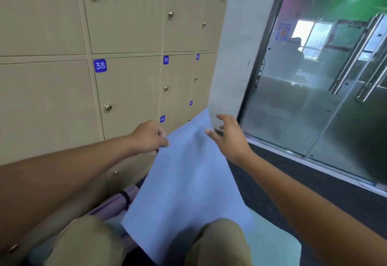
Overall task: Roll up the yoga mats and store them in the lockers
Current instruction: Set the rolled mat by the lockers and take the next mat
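Note:
A light blue yoga mat is lifted off the floor in front of me, and its far end leans toward the lockers. My left hand pinches the mat's left edge. My right hand hovers over the mat's right edge with its fingers spread and holds nothing. A rolled purple mat with a black strap lies on the floor at the foot of the lockers, partly hidden by the blue mat. All locker doors in view are closed.
Beige lockers numbered 38, 39 and 42 fill the left wall. A grey pillar and a glass door with steel handles stand on the right. Dark floor matting runs along the door. My knees are at the bottom.

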Demonstrator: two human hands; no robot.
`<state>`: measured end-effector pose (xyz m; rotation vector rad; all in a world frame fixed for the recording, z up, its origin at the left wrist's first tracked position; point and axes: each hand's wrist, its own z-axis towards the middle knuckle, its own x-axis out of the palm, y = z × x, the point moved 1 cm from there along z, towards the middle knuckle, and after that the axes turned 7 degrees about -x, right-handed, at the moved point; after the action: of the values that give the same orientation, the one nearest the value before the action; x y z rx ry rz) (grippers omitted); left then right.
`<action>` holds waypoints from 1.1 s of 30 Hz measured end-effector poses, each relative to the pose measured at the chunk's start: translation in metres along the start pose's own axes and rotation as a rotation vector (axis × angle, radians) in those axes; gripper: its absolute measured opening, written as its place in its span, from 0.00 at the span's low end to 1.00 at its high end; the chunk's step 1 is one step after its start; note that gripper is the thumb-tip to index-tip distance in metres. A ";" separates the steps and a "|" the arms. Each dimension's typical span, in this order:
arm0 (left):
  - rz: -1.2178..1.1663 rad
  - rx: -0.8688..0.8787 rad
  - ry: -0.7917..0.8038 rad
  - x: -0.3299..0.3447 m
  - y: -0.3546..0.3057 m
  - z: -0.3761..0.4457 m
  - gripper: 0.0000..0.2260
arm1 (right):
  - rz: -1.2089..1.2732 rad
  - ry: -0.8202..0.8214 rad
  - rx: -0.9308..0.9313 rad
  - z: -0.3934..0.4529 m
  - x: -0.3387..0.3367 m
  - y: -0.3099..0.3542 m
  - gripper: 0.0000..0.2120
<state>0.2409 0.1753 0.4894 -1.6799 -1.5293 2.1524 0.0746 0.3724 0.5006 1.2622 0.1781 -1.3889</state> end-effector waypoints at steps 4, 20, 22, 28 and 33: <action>-0.076 -0.073 -0.074 0.004 0.006 0.001 0.12 | 0.260 0.195 0.097 -0.018 0.039 0.028 0.36; -0.190 -0.190 -0.455 0.007 0.025 0.000 0.33 | 0.089 0.098 -0.170 -0.031 0.091 0.049 0.10; -0.098 -0.061 -0.529 0.003 0.028 -0.005 0.40 | 0.068 0.069 -0.214 -0.033 0.090 0.044 0.06; 0.349 0.435 -0.418 -0.015 0.055 -0.018 0.28 | -0.158 0.014 -0.429 -0.039 0.085 0.040 0.13; 0.510 0.553 -0.468 -0.023 0.081 -0.040 0.22 | -0.226 -0.075 -0.521 -0.040 0.070 0.031 0.12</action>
<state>0.3221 0.1474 0.4540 -1.5397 -0.4334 3.0058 0.1410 0.3491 0.4501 0.7715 0.6054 -1.4552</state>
